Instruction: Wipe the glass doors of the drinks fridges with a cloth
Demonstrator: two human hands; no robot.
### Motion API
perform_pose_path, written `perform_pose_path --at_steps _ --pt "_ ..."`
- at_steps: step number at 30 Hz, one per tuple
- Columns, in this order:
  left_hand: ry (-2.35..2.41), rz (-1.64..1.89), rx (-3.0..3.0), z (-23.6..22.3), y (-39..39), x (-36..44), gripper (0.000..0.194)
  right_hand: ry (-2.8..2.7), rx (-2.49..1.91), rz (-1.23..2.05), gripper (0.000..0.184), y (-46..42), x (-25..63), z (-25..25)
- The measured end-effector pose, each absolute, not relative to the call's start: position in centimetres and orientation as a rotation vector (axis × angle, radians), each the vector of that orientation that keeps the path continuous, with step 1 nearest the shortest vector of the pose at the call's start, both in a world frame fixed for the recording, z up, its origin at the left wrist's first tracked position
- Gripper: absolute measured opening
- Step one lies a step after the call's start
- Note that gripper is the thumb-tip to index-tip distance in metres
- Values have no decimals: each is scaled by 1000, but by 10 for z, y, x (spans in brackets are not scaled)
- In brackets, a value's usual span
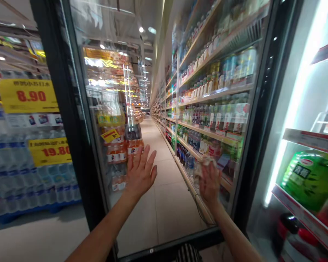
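Observation:
A glass door [164, 203] with a black frame stands in front of me, and the aisle shows through it. My left hand [141, 169] is raised with its fingers stretched out, at the left part of the pane; it seems to lie flat against the glass. Toward the right side of the pane, my right hand [210, 182] presses a crumpled beige cloth [199, 171] to the glass. That hand is slightly blurred, and its fingers cover part of the cloth.
Right of the door, lit cooler shelves [308, 140] hold a green package [307, 178] and red-capped containers. Through the glass run long shelves of bottles [207, 116]. At left, stacked water bottles [38, 185] stand behind yellow price signs [28, 95]. A black frame edge [71, 120] borders the pane.

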State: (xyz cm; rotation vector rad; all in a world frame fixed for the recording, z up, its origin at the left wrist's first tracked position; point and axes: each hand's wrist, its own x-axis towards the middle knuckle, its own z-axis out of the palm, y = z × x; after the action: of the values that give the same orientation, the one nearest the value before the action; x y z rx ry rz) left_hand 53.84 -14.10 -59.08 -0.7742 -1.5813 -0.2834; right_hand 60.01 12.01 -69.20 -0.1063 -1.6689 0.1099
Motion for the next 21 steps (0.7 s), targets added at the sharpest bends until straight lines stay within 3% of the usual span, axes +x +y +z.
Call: perform_pose_path --at_steps 4,9,11,17,21 --pt "-1590 -267 -764 -591 -141 538 63 -1473 -438 347 51 135 599 -686" --pt "-1594 -275 -765 -591 -143 536 63 -1789 212 29 52 46 593 -712" --pt "-1600 -263 -765 -591 -143 537 62 -1824 286 -33 51 45 596 -726" --pt "-1603 -235 -764 -592 -143 538 61 -1562 -382 314 52 134 603 -723" --pt "-1602 -264 -768 -592 -143 536 63 -1645 -201 271 54 87 596 -718"
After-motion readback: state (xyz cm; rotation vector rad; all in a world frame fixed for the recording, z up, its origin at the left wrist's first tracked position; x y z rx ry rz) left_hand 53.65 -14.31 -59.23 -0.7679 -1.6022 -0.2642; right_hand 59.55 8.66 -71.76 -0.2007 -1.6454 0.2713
